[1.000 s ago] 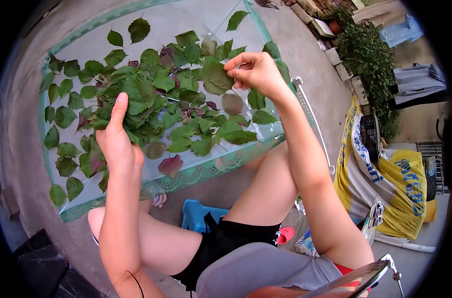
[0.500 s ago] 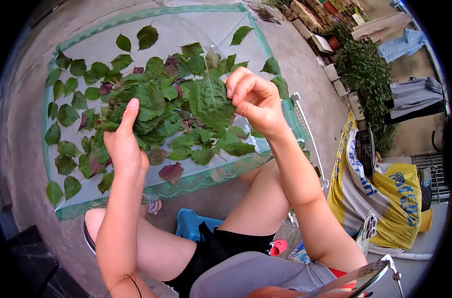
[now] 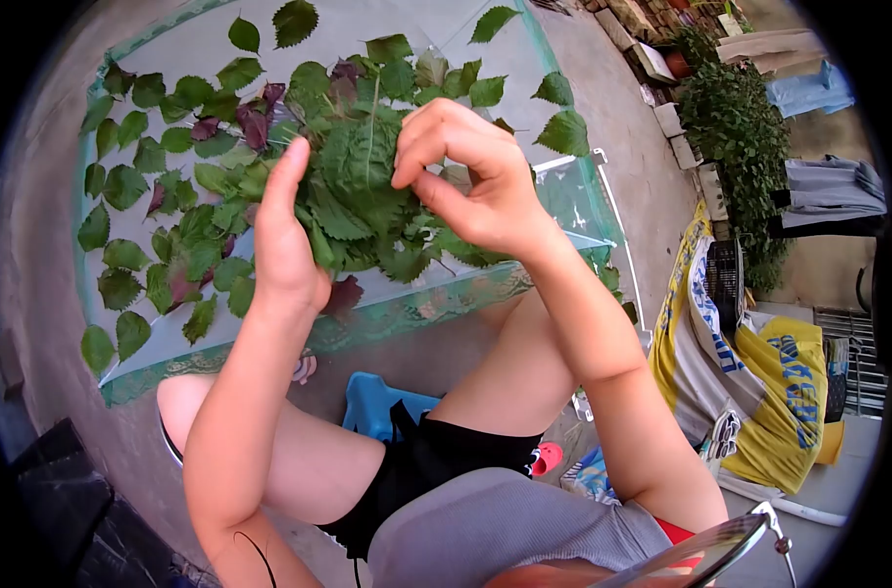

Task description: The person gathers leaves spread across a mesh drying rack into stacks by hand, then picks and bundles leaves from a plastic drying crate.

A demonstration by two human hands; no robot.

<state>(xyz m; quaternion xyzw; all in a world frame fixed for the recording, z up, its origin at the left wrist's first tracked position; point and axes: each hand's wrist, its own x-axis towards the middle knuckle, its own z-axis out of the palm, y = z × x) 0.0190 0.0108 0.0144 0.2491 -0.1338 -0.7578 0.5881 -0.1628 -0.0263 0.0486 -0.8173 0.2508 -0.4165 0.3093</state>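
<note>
A stack of green perilla leaves [image 3: 340, 218] is gripped in my left hand [image 3: 294, 245], thumb up along its near side. My right hand [image 3: 480, 181] pinches the edge of a large perilla leaf [image 3: 362, 157] between thumb and fingers. That leaf lies over the stack, its stem pointing away from me. Under both hands, loose green and purple leaves [image 3: 125, 186] are spread and piled on a white mesh cover [image 3: 362, 304] with green lace edging. The fingers of my left hand are mostly hidden behind the stack.
Beneath my legs is a blue plastic stool [image 3: 372, 402]. To the right stand a white rack frame [image 3: 617, 225], a yellow and white sack [image 3: 789, 392] and a black basket [image 3: 725, 279]. Farther off are a leafy bush [image 3: 730, 147] and hanging clothes [image 3: 833, 191].
Both hands have come closer together: the left moved right with the stack, the right moved left with its leaf. The leaf now overlaps the stack. The view has shifted slightly.
</note>
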